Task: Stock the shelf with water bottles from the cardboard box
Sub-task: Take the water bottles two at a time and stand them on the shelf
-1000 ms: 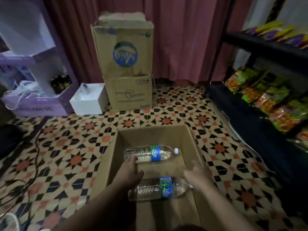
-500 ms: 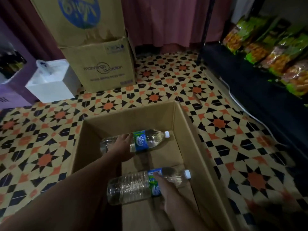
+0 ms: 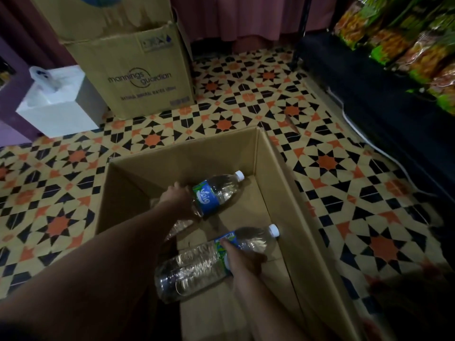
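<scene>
An open cardboard box stands on the patterned floor below me. Two clear water bottles with blue-green labels and white caps lie in it. My left hand grips the far bottle round its middle, and its cap end is tilted up. My right hand grips the near bottle at its label, fingers curled over it. The dark shelf runs along the right side.
Snack packets fill the shelf at upper right. A white cable runs along the shelf's foot. Stacked cardboard cartons and a white box stand at the back left before a red curtain.
Both hands came down into the box and closed round the two bottles. The far bottle's cap end has lifted. My view has tipped further down and closer.
</scene>
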### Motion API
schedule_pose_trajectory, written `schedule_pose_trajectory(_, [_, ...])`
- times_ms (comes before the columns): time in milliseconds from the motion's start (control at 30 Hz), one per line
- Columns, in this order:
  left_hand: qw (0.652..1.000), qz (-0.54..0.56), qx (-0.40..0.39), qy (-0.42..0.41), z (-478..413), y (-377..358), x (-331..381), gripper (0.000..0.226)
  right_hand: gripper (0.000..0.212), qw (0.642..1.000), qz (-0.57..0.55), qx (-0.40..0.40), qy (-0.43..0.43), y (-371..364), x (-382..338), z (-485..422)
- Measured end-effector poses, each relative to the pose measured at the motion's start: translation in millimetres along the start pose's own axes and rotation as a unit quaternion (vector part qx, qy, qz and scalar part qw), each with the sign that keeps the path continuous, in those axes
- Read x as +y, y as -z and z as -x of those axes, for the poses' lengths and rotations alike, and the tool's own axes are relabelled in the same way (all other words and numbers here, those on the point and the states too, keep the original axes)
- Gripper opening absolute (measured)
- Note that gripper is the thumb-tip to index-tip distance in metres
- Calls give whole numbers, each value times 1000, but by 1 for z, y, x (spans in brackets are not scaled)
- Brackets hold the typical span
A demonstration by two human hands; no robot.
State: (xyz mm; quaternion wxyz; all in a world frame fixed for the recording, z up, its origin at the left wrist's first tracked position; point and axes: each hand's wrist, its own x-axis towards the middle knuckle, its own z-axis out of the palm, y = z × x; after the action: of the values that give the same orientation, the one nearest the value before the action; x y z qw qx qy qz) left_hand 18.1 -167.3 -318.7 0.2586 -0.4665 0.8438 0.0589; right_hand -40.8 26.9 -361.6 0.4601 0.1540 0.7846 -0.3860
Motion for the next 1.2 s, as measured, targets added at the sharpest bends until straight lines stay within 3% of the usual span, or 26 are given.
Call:
schedule_pose_trajectory(100, [999, 12, -30, 27, 16, -12, 1, 103, 131, 999, 40, -9, -2, 2, -2, -1])
schedule_pose_trajectory(233, [988, 133, -70, 46, 41, -41, -4, 105, 116, 986, 153, 23, 63, 9, -12, -1])
schedule_pose_trajectory(367, [910, 389, -140, 25, 66, -74, -11, 78, 118, 939, 305, 8, 159, 18, -22, 5])
schedule_pose_trajectory(400, [902, 407, -137, 41, 73, -84, -7, 80, 117, 921, 341, 2, 191, 20, -22, 6])
schedule_pose_trajectory(533, [910, 376, -88, 152, 107, -112, 18, 130, 111, 881, 399, -17, 254, 34, -10, 8])
schedule_pose_trajectory(600, [893, 404, -82, 181, 124, -109, 29, 138, 112, 878, 409, -11, 247, 49, 3, 6])
schedule_pose_trajectory(700, [864, 452, -81, 209, 141, -107, 43, 125, 108, 899, 388, -37, 199, 66, 12, -1])
schedule_pose_trajectory(767, [830, 500, -62, 238, 146, -114, 47, 116, 102, 924, 333, -94, 163, 70, 15, -23])
schedule_pose_trajectory(867, [786, 571, -54, 229, 141, -132, 43, 107, 61, 917, 313, -205, 141, 83, 9, -25])
schedule_pose_trajectory(933, [767, 605, -61, 205, 127, -151, 42, 96, 51, 922, 282, -225, 142, 90, 9, -25])
schedule_pose_trajectory(967, [763, 611, -62, 200, 126, -148, 45, 91, 53, 924, 277, -223, 142, 91, 10, -24])
schedule_pose_trajectory(1100, [802, 556, -42, 215, 142, -114, 63, 63, 84, 937, 284, -154, 131, 79, 17, -15])
schedule_pose_trajectory(1200, [807, 539, -23, 239, 145, -114, 64, 73, 100, 941, 286, -96, 155, 72, 26, -17])
